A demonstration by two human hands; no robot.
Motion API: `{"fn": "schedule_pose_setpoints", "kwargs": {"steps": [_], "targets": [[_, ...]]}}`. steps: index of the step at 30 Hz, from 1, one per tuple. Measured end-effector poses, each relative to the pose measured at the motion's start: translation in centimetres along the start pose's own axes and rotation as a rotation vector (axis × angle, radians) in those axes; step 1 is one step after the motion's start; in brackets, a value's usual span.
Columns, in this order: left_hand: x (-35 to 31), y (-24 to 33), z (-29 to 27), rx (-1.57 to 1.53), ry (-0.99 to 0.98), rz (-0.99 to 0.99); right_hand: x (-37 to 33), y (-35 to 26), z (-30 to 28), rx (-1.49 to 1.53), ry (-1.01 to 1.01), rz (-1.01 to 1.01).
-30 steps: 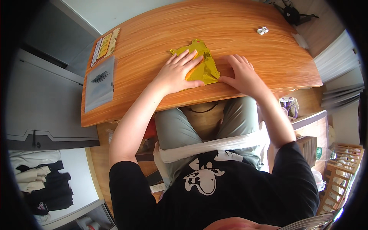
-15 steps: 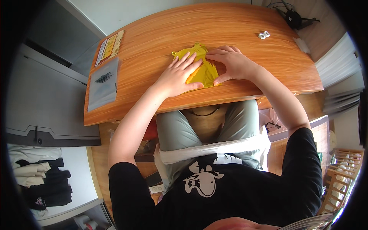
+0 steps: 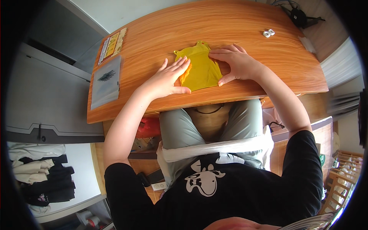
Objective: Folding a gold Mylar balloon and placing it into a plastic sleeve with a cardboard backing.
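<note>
A thin yellow bag (image 3: 203,69), with a small loop at each far corner, lies flattened on the wooden desk (image 3: 149,30). Its surface is fairly smooth with some creases, and an orange patch shows along its left side. My left hand (image 3: 163,79) rests at that left side, fingers stretched over the edge and thumb spread near the bottom corner. Along the right edge lies my right hand (image 3: 241,66), fingertips by the upper part and thumb touching the lower right corner. Both hands are open, and neither grips the bag.
On the desk's left side lie a clear plastic sleeve (image 3: 106,86) with dark items and a yellow-and-white printed sheet (image 3: 112,46). Small white objects (image 3: 269,33) sit at the far right. A black device with cables (image 3: 299,17) stands beyond the far right corner.
My left hand has slid left across the bag to its left edge. The bag looks flatter and less wrinkled, with more of its middle showing. My right hand stays at the right edge.
</note>
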State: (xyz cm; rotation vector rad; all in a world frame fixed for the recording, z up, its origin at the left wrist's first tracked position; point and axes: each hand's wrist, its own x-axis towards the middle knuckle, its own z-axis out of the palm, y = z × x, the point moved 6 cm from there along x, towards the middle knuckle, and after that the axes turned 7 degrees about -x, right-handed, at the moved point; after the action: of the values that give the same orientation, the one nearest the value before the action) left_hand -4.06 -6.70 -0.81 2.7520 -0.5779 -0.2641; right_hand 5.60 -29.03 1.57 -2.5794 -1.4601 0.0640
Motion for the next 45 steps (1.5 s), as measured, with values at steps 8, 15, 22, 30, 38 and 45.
{"fn": "schedule_pose_setpoints", "kwargs": {"steps": [8,15,22,30,38,45], "targets": [[0.0,0.1,-1.1,-0.090,-0.032,-0.063,0.0,0.0,-0.5,0.046,-0.052,0.051],[0.0,0.4,-1.9,-0.139,0.015,-0.072,0.0,0.4,-0.1,0.010,-0.015,0.003],[-1.2,-0.7,-1.0,-0.674,0.224,-0.008,0.1,0.4,-0.1,0.050,-0.036,-0.014],[2.2,8.8,-0.3,0.142,0.323,0.011,0.3,0.4,-0.6,0.052,-0.039,-0.063],[1.8,7.7,2.8,-0.007,0.321,0.022,-0.1,-0.4,-0.6,0.040,-0.078,-0.104],[-3.4,11.6,2.8,0.325,0.418,0.030,-3.1,-3.1,-0.7,0.066,-0.126,-0.226]]}}
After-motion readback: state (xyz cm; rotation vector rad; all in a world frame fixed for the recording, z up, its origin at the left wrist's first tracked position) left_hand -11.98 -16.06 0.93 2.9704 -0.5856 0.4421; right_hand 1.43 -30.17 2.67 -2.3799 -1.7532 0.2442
